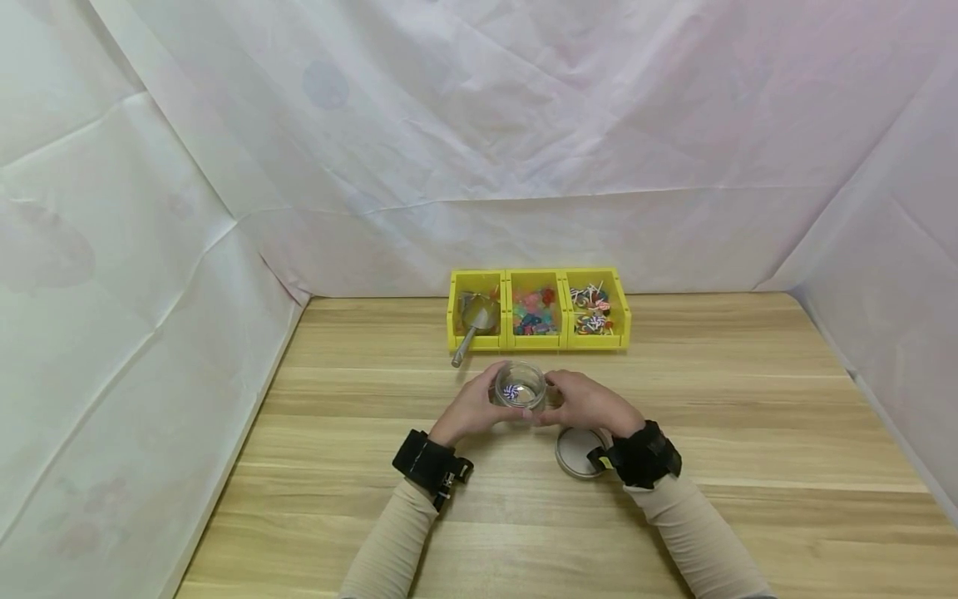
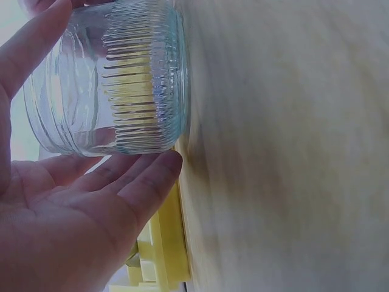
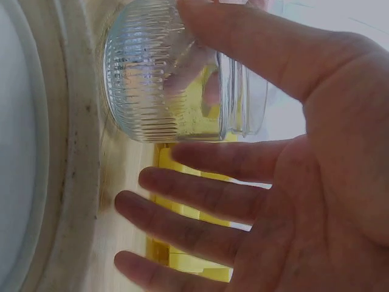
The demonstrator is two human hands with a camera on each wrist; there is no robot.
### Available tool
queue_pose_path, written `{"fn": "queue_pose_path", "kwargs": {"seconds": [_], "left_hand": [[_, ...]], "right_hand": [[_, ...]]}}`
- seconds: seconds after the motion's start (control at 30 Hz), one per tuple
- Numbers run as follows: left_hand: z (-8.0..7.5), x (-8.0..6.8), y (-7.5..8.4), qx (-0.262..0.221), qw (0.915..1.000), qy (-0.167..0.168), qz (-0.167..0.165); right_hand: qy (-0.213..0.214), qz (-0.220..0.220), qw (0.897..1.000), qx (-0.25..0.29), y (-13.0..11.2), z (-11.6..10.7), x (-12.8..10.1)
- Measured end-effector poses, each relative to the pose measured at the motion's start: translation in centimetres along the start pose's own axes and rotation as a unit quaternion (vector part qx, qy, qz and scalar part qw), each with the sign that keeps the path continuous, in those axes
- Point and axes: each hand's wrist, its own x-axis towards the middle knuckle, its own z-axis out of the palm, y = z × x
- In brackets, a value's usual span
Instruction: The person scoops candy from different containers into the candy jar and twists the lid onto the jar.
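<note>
A clear glass jar (image 1: 534, 384) with ribbed lower walls stands uncapped on the table, and a purple-and-white swirl piece (image 1: 511, 391) shows inside it. My left hand (image 1: 477, 404) holds the jar from the left, thumb on the near side and fingers along the far side. On the right, my right hand (image 1: 591, 403) has its thumb at the jar (image 3: 146, 79) while its fingers (image 3: 194, 228) are straight and spread beside it. Under the right wrist lies a round metal-rimmed lid (image 1: 577, 453), partly covered by the wrist strap.
Beyond the jar stand three joined yellow bins (image 1: 535, 343). A metal scoop (image 1: 466, 343) leans in the left one, its handle over the front edge. The middle bin holds colourful candies (image 1: 533, 312), the right one small lollipops (image 1: 591, 312). White cloth (image 1: 479, 233) hangs behind.
</note>
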Motion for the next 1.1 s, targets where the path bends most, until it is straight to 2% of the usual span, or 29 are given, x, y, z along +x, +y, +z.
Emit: {"fn": "queue_pose_path", "kwargs": {"seconds": [0.27, 0.43, 0.73, 1.1], "left_hand": [[0.0, 0.1, -0.1, -0.005, 0.9999, -0.005, -0.007], [0.0, 0.1, 0.0, 0.001, 0.9999, -0.002, -0.017], [-0.1, -0.1, 0.0, 0.007, 0.9998, -0.001, -0.019], [-0.2, -0.1, 0.2, 0.005, 0.9998, -0.004, -0.019]], "right_hand": [[-0.017, 0.020, 0.999, -0.035, -0.2, -0.2, -0.2], [-0.029, 0.048, 0.997, -0.059, -0.4, -0.3, -0.4], [-0.049, 0.072, 0.993, -0.077, -1.0, -0.3, -0.9], [-0.058, 0.107, 0.982, -0.143, -1.9, 0.5, -1.7]]}}
